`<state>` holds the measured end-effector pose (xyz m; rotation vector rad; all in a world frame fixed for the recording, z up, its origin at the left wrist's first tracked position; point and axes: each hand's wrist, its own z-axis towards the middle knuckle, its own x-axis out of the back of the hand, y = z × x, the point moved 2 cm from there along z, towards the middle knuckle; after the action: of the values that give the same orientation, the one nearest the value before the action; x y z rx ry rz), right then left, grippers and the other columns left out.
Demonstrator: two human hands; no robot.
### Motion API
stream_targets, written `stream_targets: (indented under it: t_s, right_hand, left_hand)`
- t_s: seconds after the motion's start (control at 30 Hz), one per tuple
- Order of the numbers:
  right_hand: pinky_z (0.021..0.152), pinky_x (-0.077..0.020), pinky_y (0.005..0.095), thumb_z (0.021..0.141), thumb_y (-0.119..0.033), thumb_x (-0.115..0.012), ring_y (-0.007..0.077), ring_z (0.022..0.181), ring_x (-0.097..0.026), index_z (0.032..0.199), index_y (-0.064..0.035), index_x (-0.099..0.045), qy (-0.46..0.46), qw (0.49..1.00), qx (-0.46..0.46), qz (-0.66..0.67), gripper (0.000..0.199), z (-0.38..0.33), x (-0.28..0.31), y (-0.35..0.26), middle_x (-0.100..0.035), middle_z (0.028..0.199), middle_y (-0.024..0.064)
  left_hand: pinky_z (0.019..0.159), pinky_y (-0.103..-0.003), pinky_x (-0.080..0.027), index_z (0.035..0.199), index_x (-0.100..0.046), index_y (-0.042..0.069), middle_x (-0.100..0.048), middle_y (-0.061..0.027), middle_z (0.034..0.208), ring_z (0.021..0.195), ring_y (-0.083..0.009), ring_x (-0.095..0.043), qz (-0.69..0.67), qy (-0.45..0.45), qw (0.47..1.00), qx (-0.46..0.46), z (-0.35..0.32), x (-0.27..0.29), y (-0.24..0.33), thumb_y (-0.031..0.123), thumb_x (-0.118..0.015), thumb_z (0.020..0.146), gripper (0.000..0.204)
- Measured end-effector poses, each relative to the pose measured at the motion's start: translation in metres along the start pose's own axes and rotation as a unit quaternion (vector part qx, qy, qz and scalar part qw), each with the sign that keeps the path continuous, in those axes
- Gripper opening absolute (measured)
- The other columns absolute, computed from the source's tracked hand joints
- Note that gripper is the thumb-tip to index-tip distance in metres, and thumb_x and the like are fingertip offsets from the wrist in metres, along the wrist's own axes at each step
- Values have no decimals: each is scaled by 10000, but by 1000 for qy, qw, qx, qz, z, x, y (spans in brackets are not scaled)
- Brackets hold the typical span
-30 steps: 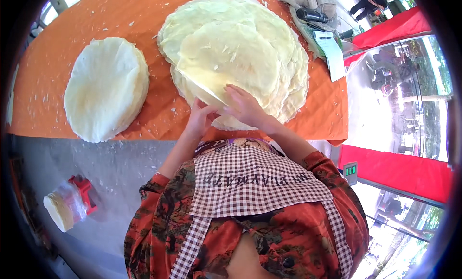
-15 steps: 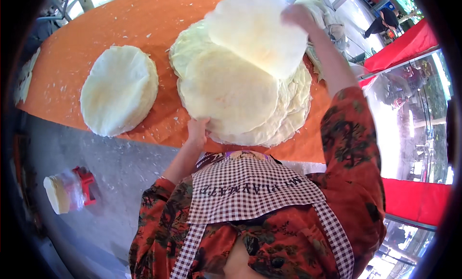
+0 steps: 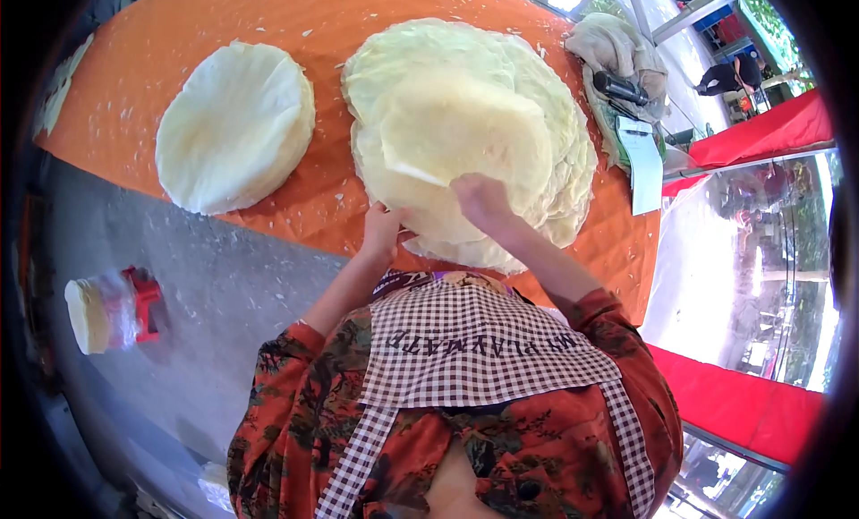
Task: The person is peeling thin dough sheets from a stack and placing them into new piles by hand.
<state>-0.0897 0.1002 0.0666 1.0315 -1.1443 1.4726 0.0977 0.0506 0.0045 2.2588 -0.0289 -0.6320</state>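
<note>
A wide pile of thin, pale round sheets, like rice paper, lies on an orange-covered table in front of me. Their rims overlap unevenly on the right side. My right hand is over the near middle of the pile, its fingers closed on the edge of a thin round sheet. At the pile's near-left rim, my left hand pinches sheet edges between thumb and fingers. How many sheets it grips is hidden. To the left stands a neater, thick stack of round sheets.
Right of the pile are a grey cloth, a black cylindrical object and a pale paper pad. A wrapped pack of round sheets rests by a red stool at lower left. Another person is far right.
My right hand has come down from the far right, where it held a raised sheet, to the near middle of the pile. My left hand stays by the near-left rim. The view has shifted.
</note>
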Motion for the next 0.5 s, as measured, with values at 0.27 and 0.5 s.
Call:
stream_targets:
  t_s: [0.27,0.5]
  right_hand:
    - [544,-477,338,658,-126,-577,218,687,-568,689,-102,-548,117,993,21,-19,49,17,34,-50,-551,696,35]
    - [627,-482,353,728,-223,-642,251,766,-580,782,-87,-585,66,997,1,28,157,-14,-6,-59,-573,771,53]
  left_hand:
    - [667,-385,-573,1137,-473,19,-596,-144,1024,862,-278,-636,-17,-26,999,17,-2,-3,2,39,-520,840,301]
    - [682,-374,-575,1146,-442,21,-579,-147,1004,842,-275,-628,-46,-48,997,32,-2,-8,0,34,-492,849,301]
